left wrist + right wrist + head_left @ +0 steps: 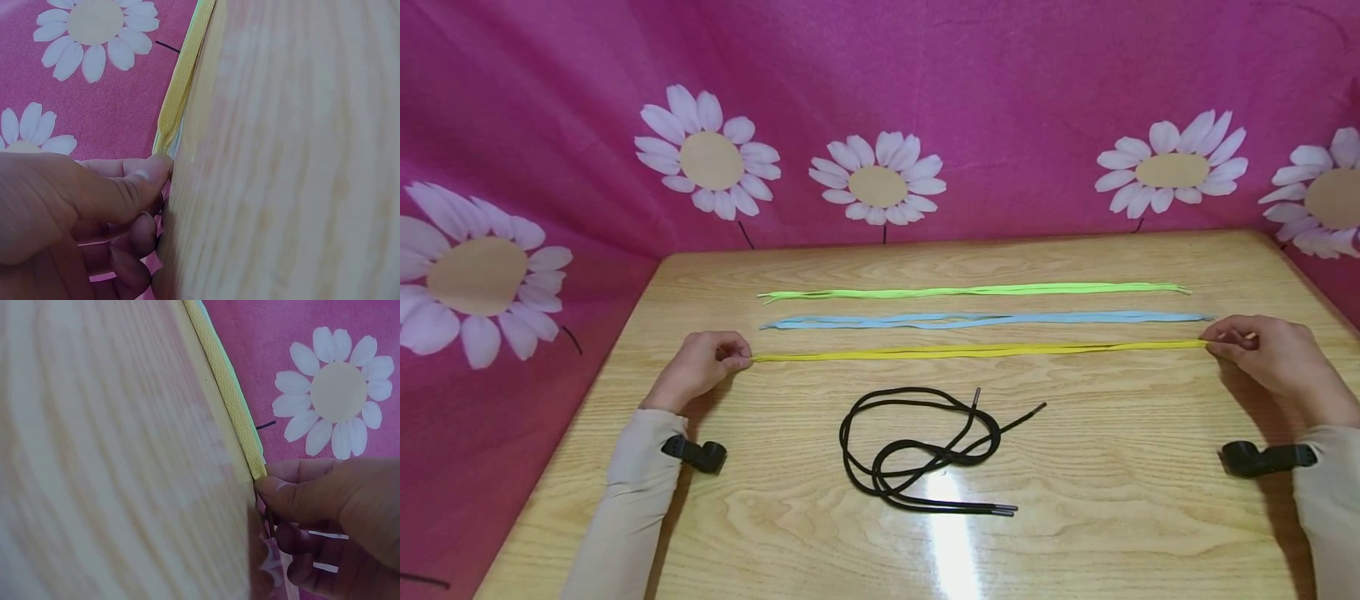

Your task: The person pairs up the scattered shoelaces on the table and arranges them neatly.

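A yellow shoelace, doubled into nearly parallel strands, stretches straight across the table between the two hands. My left hand pinches its left end between thumb and forefinger; the left wrist view shows the yellow strands coming together at the fingertips. At the other end, my right hand pinches the lace between thumb and finger, as the right wrist view also shows. Just beyond it lies a light blue shoelace, laid out lengthwise. Farther back a lime green shoelace runs alongside.
Nearer the front, a black round shoelace lies in loose loops with dark tips. The wooden table ends at the back against a pink flowered cloth. Each wrist wears a small black camera.
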`<state>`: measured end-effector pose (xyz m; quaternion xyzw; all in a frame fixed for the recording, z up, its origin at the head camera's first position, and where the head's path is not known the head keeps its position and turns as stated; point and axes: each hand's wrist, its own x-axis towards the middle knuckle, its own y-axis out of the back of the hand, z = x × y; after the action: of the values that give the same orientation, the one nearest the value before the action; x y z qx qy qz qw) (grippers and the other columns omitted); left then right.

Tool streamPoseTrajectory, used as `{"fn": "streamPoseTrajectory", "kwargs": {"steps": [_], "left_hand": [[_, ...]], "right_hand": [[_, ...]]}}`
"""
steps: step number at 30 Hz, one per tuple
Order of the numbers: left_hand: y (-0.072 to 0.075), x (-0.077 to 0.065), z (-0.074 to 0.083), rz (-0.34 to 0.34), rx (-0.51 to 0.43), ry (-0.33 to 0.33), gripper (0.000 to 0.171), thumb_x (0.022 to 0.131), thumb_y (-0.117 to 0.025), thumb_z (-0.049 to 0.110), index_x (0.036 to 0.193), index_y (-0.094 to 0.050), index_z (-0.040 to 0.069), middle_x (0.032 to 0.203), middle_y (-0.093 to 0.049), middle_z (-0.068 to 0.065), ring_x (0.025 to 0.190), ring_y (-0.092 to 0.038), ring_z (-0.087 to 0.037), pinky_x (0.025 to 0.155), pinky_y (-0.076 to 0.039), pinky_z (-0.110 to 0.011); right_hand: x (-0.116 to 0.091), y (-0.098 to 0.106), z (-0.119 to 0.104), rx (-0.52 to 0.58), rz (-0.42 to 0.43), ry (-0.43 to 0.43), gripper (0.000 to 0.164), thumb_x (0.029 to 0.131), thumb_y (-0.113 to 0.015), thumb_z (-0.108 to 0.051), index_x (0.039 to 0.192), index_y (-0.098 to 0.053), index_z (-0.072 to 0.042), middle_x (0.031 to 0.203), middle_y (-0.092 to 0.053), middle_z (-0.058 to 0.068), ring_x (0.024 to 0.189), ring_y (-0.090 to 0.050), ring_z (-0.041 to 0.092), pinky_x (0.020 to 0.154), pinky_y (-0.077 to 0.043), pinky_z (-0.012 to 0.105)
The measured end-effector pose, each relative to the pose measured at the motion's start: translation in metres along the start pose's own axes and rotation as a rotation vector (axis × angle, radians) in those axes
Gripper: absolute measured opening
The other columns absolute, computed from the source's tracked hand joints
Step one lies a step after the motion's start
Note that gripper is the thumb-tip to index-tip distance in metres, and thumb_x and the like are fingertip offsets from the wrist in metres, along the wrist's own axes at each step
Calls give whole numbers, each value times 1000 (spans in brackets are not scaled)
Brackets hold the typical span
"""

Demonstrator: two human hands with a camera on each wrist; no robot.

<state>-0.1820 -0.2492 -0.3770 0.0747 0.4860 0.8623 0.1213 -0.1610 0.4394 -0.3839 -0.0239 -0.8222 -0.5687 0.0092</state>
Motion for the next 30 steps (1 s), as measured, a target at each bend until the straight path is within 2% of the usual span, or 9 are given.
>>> {"fn": "streamPoseTrajectory", "kwargs": {"steps": [7, 17, 21, 23, 27, 30], "left_hand": [[1, 1, 0, -1, 3, 0, 4, 86, -69, 1, 85, -66, 3, 77, -62, -5, 72, -54, -18, 69, -44, -35], [4, 0, 2, 0, 10, 45, 6, 89, -63, -4, 94, -64, -1, 86, -64, -13, 79, -59, -26, 71, -47, -39], [5, 0, 3, 6, 22, 52, 7, 88, -62, -6, 94, -64, -2, 88, -63, -15, 81, -59, -28, 72, -48, -41], [6, -1, 5, 41, 29, 48, 7, 87, -63, -6, 93, -64, -2, 88, -63, -16, 80, -60, -29, 71, -48, -41], [5, 0, 16, 187, 41, 4, 7, 88, -62, -3, 94, -65, -3, 89, -62, -17, 77, -60, -31, 68, -49, -42], [3, 2, 28, 240, 50, -45, 10, 89, -60, -1, 97, -65, -3, 90, -61, -18, 76, -59, -30, 67, -49, -41]], "right_hand": [[-4, 7, 0, 7, -15, 7, 16, 93, -63, -13, 101, -65, 1, 86, -58, 16, 75, -50, 30, 61, -36, 34], [-1, 15, -6, -30, -27, 37, 13, 92, -61, -5, 102, -65, 2, 85, -54, 18, 71, -52, 31, 57, -37, 32], [0, 12, -12, -31, -3, 69, 11, 91, -62, -4, 99, -66, 2, 83, -55, 16, 67, -52, 26, 56, -38, 33], [1, 12, -16, -34, 38, 110, 9, 91, -64, -6, 96, -67, 1, 80, -56, 14, 64, -50, 21, 56, -37, 33], [3, 11, -32, -48, 117, 186, 8, 89, -66, -7, 91, -68, 0, 77, -59, 11, 61, -47, 16, 56, -35, 33], [4, 8, -53, -48, 114, 231, 5, 88, -67, -4, 91, -69, 0, 76, -59, 9, 62, -46, 17, 54, -36, 31]]}}
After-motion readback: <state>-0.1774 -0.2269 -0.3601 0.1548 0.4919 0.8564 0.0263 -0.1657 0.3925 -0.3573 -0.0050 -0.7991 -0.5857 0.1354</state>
